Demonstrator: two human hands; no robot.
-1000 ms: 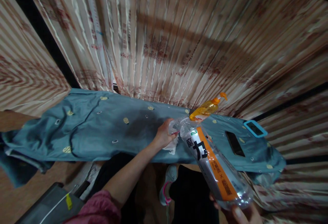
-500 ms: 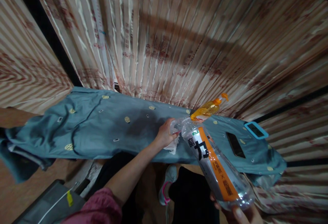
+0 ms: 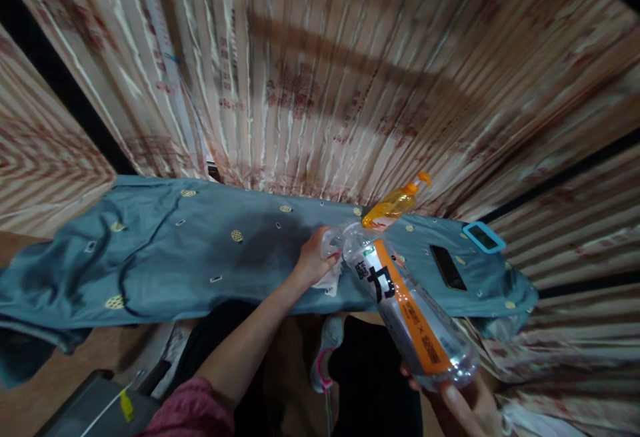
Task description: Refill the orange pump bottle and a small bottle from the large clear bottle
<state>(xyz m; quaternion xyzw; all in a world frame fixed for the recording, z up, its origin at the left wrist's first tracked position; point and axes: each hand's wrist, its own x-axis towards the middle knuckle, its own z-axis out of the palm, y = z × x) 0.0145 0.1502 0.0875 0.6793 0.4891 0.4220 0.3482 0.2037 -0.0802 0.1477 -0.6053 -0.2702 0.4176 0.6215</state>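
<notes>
A large clear plastic bottle [image 3: 415, 317] with an orange and silver label lies slanted across the view in both my hands. My right hand [image 3: 460, 403] supports its base from below, fingers curled round it. My left hand [image 3: 313, 260] is closed round clear plastic at the bottle's upper end; whether this is the bottle's own neck or a separate piece, I cannot tell. White crumpled tissue or cloth [image 3: 330, 283] shows just below my left hand. Right behind the bottle's top is an amber pump bottle [image 3: 393, 207] with an orange pump head.
A long surface under a blue-green patterned cloth [image 3: 165, 270] runs along the pleated curtain [image 3: 300, 90]. A dark phone [image 3: 449, 267] and a blue-framed device [image 3: 484, 237] lie at its right. A grey case [image 3: 95, 403] stands at lower left, near the legs and shoe [image 3: 327, 350].
The whole scene has shifted slightly left in view. Both hands keep their hold on the large bottle, with little change in its slant.
</notes>
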